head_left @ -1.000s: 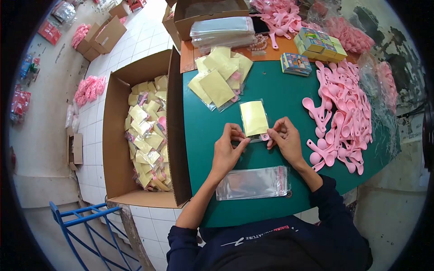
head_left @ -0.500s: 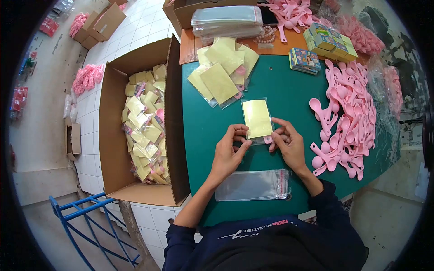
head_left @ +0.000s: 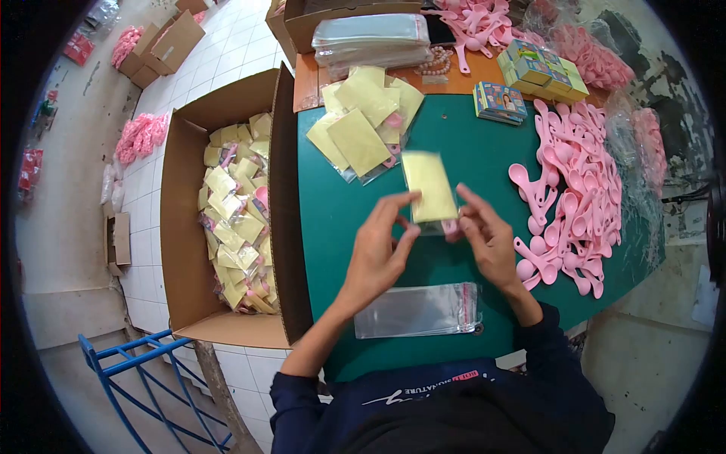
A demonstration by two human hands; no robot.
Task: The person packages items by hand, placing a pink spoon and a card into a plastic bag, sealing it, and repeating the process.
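A clear plastic packet (head_left: pixel 429 189) with a yellow card, slightly blurred, sits between my hands over the green table. A pink spoon handle shows at its lower right corner. My right hand (head_left: pixel 490 244) grips that corner between thumb and curled fingers, its index finger raised. At the packet's left edge, my left hand (head_left: pixel 382 246) has thumb and index finger apart, the index fingertip at the card's side. Clear empty bags (head_left: pixel 412 312) lie in a stack just below my hands. Beyond the packet is a pile of similar filled packets (head_left: pixel 359 140).
On the right, pink measuring spoons (head_left: pixel 578 181) form a heap, with stacked cards (head_left: pixel 499 102) behind. A cardboard box (head_left: pixel 178 227) of filled packets stands left of the green table (head_left: pixel 333 250). Bundled clear bags (head_left: pixel 370 34) lie at the back. A blue metal frame (head_left: pixel 132 363) is at lower left.
The packet has tilted and its top edge has shifted slightly toward the left. My left hand's fingers have spread a little, and the whole view has drifted slightly.
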